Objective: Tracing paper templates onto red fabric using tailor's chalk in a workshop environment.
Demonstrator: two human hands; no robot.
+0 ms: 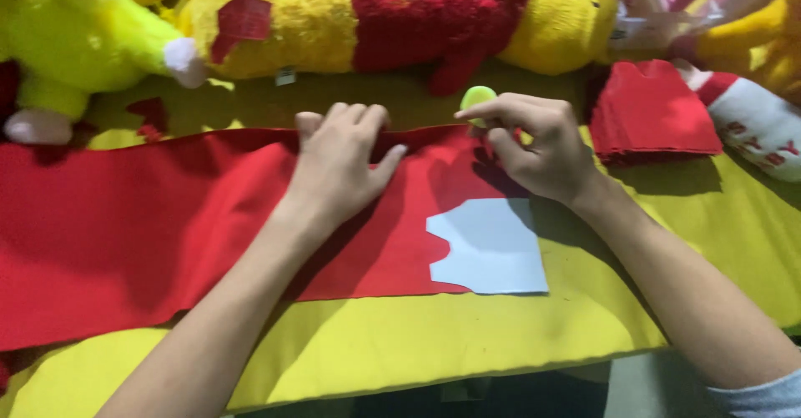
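Nearest the viewer, a pale grey paper template [488, 247] with a notched left edge lies flat on the long red felt strip [125, 226], overhanging its lower edge onto the yellow counter [400, 343]. The felt runs from the left edge toward the middle, matte and slightly wavy. The left hand [338, 163] presses flat on its upper edge, fingers spread, its grip clamped on nothing. Just right, the right hand [538, 147] has its grip pinched on a small yellow-green disc [477, 98]. Farther right sits a stack of cut red felt pieces [655, 109]; yellow and red plush toys [375, 17] line the back.
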